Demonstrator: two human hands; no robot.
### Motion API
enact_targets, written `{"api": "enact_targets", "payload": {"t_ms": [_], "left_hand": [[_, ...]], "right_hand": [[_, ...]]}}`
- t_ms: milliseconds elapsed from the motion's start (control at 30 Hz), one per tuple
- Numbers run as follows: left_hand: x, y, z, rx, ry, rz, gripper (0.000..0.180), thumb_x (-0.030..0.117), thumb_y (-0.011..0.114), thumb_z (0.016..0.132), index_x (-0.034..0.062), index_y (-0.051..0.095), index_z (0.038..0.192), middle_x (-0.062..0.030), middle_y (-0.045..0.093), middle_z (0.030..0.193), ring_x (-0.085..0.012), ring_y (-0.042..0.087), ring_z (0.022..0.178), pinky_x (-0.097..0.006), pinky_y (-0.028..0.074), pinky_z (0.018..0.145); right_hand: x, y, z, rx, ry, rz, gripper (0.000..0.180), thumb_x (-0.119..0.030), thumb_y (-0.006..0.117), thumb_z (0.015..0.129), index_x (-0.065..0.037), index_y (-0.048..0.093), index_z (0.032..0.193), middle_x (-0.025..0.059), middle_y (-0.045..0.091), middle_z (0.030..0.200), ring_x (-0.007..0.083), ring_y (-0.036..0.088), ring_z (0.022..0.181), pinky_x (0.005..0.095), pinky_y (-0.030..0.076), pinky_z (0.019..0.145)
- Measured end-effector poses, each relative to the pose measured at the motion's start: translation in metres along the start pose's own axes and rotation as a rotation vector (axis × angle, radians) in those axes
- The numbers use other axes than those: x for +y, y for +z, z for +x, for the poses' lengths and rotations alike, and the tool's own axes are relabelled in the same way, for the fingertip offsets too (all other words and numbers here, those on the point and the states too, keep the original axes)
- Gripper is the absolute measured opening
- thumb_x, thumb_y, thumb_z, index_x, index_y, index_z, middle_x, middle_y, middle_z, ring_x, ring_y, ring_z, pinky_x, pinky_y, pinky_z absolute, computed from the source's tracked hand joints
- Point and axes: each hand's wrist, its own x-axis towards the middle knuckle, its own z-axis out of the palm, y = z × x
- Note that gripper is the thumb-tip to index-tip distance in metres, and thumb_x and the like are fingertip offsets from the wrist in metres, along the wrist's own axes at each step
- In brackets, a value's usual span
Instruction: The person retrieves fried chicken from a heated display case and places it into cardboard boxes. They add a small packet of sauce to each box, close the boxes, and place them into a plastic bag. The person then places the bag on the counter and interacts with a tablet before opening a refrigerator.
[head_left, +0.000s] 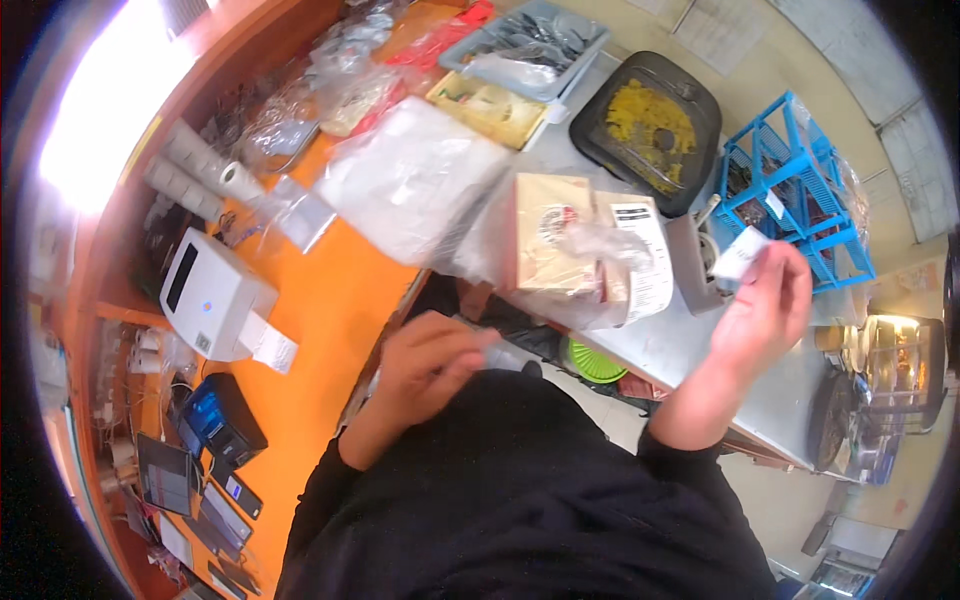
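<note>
My right hand (765, 305) is raised over the metal counter, its fingers closed on a small white paper label (740, 254). Behind that label stands a grey holder (695, 268) with a roll in it. My left hand (425, 362) hangs in front of my body, slightly blurred, with fingers loosely stretched and the thumb apart. I see nothing plainly held in it. Between the hands, at the counter's near edge, a clear plastic bag holds a beige printed carton (540, 225) and a white printed sheet (640, 262).
A white label printer (215, 300) with a paper strip (270, 345) stands on the orange counter (330, 300). White plastic bags (415, 180) lie beyond. A black pan (655, 130) with yellow food, blue baskets (790, 195) and a grey tray (530, 50) line the back.
</note>
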Motion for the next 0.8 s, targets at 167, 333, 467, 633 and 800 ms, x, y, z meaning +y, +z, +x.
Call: {"api": "enact_targets", "payload": {"t_ms": [167,333,467,633,800], "left_hand": [[0.003,0.098,0.044,-0.310,0.230,0.115,0.038,0.021,0.073,0.078,0.0095,0.064,0.113,-0.0061,0.062,0.117,-0.0274,0.056,0.100,-0.037,0.047,0.085],[-0.012,0.177,0.062,-0.317,0.127,0.536,0.064,0.034,0.074,0.073,0.0195,0.051,0.131,0.0009,0.043,0.142,-0.0299,0.040,0.123,-0.050,0.032,0.101],[-0.032,0.211,0.046,-0.232,0.008,0.733,0.062,0.040,0.072,0.073,0.0204,0.052,0.129,0.0024,0.044,0.141,-0.0264,0.034,0.129,-0.052,0.024,0.106],[-0.041,0.219,0.033,-0.133,0.055,0.637,0.061,0.041,0.069,0.075,0.0178,0.052,0.129,0.0014,0.045,0.138,-0.0279,0.032,0.132,-0.051,0.021,0.110],[-0.030,0.184,0.003,0.019,0.094,0.606,0.059,0.036,0.071,0.075,0.0175,0.053,0.128,-0.0028,0.047,0.134,-0.0300,0.034,0.130,-0.052,0.025,0.108]], "right_hand": [[0.142,-0.087,0.048,-0.279,0.508,-0.546,0.022,-0.023,0.074,0.082,-0.003,0.068,0.089,-0.0010,0.061,0.072,0.0060,0.052,0.065,0.0223,0.041,0.058],[0.197,-0.062,0.009,-0.514,0.455,-0.921,0.039,-0.031,0.083,0.070,0.000,0.067,0.087,0.0077,0.066,0.076,0.0180,0.061,0.072,0.0346,0.049,0.067],[0.226,-0.078,-0.001,-0.498,0.504,-0.801,0.067,-0.040,0.075,0.077,0.003,0.048,0.121,0.0180,0.053,0.119,0.0283,0.052,0.109,0.0392,0.040,0.094],[0.330,-0.149,-0.020,-0.620,0.726,-0.277,0.050,-0.033,0.051,0.095,0.003,0.045,0.128,0.0182,0.050,0.126,0.0283,0.052,0.112,0.0394,0.041,0.097],[0.259,-0.098,0.026,-0.615,0.291,-0.407,0.058,-0.014,0.058,0.089,0.003,0.035,0.139,0.0191,0.042,0.137,0.0304,0.046,0.119,0.0413,0.035,0.104]]}}
